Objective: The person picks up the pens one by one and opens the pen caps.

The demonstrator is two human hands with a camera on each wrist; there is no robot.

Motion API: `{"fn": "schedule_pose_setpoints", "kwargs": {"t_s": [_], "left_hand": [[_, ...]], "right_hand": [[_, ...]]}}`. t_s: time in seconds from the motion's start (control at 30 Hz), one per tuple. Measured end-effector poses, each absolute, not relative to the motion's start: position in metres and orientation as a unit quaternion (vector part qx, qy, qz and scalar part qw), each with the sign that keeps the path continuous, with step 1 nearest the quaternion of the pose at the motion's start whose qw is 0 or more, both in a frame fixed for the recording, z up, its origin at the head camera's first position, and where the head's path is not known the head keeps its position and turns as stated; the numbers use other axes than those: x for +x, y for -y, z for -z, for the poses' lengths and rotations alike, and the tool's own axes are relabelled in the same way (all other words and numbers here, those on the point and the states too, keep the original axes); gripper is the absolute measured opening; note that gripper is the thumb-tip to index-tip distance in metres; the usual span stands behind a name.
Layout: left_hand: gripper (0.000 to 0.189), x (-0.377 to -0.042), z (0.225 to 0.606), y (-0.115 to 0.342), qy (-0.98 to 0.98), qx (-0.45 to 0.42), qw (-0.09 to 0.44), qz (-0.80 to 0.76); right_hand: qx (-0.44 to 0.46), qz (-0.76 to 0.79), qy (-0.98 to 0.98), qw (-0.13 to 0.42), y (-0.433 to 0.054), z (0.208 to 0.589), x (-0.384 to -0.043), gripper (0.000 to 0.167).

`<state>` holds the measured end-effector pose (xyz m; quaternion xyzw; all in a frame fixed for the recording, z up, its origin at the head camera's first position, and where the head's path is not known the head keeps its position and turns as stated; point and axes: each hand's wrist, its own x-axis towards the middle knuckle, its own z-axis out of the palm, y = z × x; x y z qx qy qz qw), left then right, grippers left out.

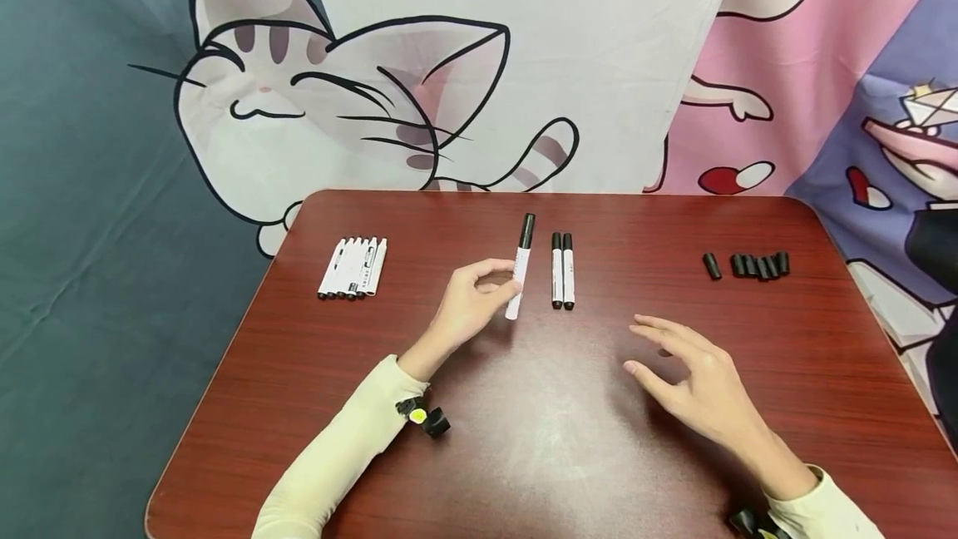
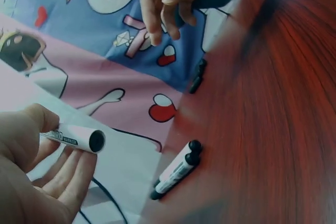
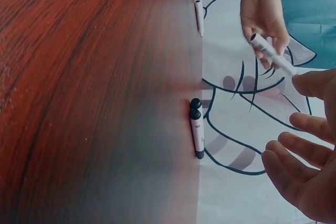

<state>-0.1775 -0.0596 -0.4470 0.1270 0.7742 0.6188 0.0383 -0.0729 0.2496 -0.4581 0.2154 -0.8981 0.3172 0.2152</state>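
Observation:
My left hand [image 1: 471, 302] pinches a white whiteboard marker [image 1: 521, 266] between thumb and fingers, above the table. The marker's black-capped end points up and away, and its other end, with a dark disc, faces the camera in the left wrist view. Right of it, two capped markers [image 1: 563, 269] lie side by side on the table. My right hand [image 1: 699, 377] hovers over the table with fingers spread and slightly bent, holding nothing. In the right wrist view its fingers [image 3: 304, 150] are apart from the marker.
Several white markers without caps [image 1: 353, 267] lie in a row at the left of the brown table [image 1: 569, 456]. At the right are several loose black caps [image 1: 760, 265], with a single cap [image 1: 712, 265] beside them. A cartoon-printed cloth [image 1: 599, 40] hangs behind the table.

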Motion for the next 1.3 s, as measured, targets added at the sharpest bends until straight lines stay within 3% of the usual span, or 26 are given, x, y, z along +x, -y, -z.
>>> {"fn": "schedule_pose_setpoints", "kwargs": {"t_s": [0.27,0.53,0.87,1.03,1.3], "left_hand": [[0.025,-0.151,0.441,0.077,-0.799,0.259,-0.048,-0.541],[0.024,-0.134,0.443,0.088,-0.805,0.319,-0.102,-0.489],[0.021,-0.126,0.458,0.093,-0.782,0.408,-0.089,-0.462],[0.018,-0.123,0.466,0.094,-0.793,0.416,-0.056,-0.441],[0.018,-0.121,0.47,0.095,-0.796,0.415,-0.052,-0.437]], "right_hand": [[0.215,-0.32,0.898,0.211,-0.247,0.461,-0.073,0.053],[0.213,-0.317,0.902,0.2,-0.245,0.463,-0.072,0.053],[0.226,-0.329,0.897,0.191,-0.238,0.465,-0.069,0.053],[0.237,-0.331,0.896,0.179,-0.235,0.466,-0.069,0.054],[0.285,-0.329,0.883,0.177,-0.229,0.454,-0.073,0.059]]}}
